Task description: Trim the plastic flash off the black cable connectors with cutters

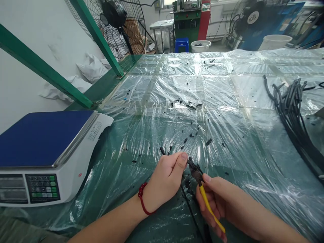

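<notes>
My left hand (170, 173) is closed around a thin black rubber strip (188, 200), pinching it between thumb and fingers. One end of the strip pokes out past the knuckles, and a length hangs down toward the table's near edge. In my right hand (215, 202) is a pair of cutting pliers (196, 172) with yellow handles. The dark jaws of the pliers meet the black piece just right of my left thumb. Whether the jaws are fully closed on it, I cannot make out. Small black scraps (187, 185) lie beneath the hands.
A blue-topped weighing scale (48, 138) stands at the left. Across the plastic-covered table (162, 131) black offcuts (191, 106) are scattered. A bundle of black strips (293, 114) lies at the right. Green metal posts (97, 37) rise at the left; fans and machines stand behind.
</notes>
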{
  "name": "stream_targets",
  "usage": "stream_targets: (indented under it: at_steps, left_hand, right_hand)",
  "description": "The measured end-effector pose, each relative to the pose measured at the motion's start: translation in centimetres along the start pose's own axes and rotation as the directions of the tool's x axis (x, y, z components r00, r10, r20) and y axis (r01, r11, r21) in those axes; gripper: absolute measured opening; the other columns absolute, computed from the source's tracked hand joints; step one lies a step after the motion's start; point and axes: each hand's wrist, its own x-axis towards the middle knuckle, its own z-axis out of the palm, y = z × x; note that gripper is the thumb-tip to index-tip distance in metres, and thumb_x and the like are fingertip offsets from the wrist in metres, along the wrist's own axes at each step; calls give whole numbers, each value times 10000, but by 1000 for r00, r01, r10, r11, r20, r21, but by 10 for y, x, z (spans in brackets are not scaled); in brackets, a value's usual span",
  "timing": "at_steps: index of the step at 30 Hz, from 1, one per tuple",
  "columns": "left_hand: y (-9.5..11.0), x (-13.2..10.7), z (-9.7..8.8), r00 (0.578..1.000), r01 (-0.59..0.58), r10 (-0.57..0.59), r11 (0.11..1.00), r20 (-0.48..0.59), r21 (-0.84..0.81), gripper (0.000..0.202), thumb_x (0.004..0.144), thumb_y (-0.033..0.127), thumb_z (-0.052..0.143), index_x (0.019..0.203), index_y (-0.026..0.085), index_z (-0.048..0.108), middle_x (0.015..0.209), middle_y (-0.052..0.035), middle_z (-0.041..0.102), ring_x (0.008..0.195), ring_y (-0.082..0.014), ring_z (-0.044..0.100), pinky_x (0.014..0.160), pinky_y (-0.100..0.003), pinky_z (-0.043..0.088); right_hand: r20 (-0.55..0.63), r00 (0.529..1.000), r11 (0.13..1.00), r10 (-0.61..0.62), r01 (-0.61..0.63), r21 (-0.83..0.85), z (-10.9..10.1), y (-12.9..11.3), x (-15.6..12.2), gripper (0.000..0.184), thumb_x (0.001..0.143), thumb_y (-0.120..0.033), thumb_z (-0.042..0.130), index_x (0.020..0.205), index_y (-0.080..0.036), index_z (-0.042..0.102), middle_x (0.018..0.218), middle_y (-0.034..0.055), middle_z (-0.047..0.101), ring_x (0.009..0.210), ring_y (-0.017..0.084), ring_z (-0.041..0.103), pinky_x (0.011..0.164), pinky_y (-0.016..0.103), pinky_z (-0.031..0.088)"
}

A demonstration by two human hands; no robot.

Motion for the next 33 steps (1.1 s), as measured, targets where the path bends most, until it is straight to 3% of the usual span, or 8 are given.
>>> stream_targets:
  at_steps: [3, 7, 14, 23, 27, 29, 33]
  left_hand:
    - [1, 0, 1, 1000, -9, 9, 1000, -11, 13, 510, 1070, 488, 333, 650, 201, 365, 567, 46, 346, 521, -118, 325, 544, -297, 242]
    - [1, -1, 3, 999, -22, 22, 1000, -23, 21, 505, 1069, 477, 342, 647, 202, 352, 566, 48, 336, 522, -119, 313, 546, -298, 237]
    - [1, -2, 5, 999, -13, 14, 999, -29, 36, 495, 1071, 481, 318, 660, 206, 347, 574, 41, 329, 524, -128, 303, 546, -309, 213]
    - [-2, -3, 7, 1000, -10, 12, 999, -25, 54, 495, 1077, 483, 306, 669, 205, 337, 581, 42, 325, 528, -128, 305, 551, -310, 216]
    - [-2, -4, 7, 1000, -14, 16, 999, -24, 51, 502, 1079, 488, 297, 668, 202, 321, 579, 45, 309, 529, -124, 300, 552, -309, 220]
    - [-1, -4, 6, 999, -18, 19, 999, -27, 50, 506, 1079, 492, 299, 667, 200, 323, 579, 45, 310, 534, -123, 298, 555, -311, 219]
    - [-1, -2, 2, 1000, -20, 20, 1000, -10, -13, 502, 1075, 500, 325, 675, 198, 345, 591, 46, 328, 543, -120, 309, 561, -305, 230]
  right_hand:
    - [82, 995, 996, 48, -55, 77, -3, -1, 0, 724, 999, -690, 304, 932, -76, 682, 712, 135, 713, 572, 183, 710, 531, 236, 530]
    - [138, 988, 984, 73, -94, 154, -2, -2, -2, 706, 1016, -634, 317, 953, -45, 702, 770, 181, 743, 644, 216, 757, 590, 252, 565]
    - [102, 992, 950, 72, -100, 295, 2, 1, -1, 641, 1037, -558, 329, 784, -85, 680, 575, 91, 666, 445, 143, 645, 431, 190, 487]
    - [109, 987, 913, 117, -150, 379, 6, 2, -2, 623, 1022, -591, 319, 727, -132, 620, 497, 35, 567, 358, 109, 526, 372, 179, 411]
    - [111, 987, 932, 118, -149, 330, 7, 3, -3, 621, 1030, -600, 281, 730, -153, 590, 498, 1, 509, 377, 94, 500, 384, 160, 373]
    - [91, 993, 962, 71, -92, 256, 7, 5, -2, 618, 1024, -613, 279, 733, -160, 582, 502, -6, 498, 378, 96, 484, 387, 171, 366]
    - [-89, 989, 983, -122, 108, -146, 9, 2, 1, 606, 992, -659, 386, 763, -151, 624, 546, 11, 548, 453, 126, 519, 452, 222, 414]
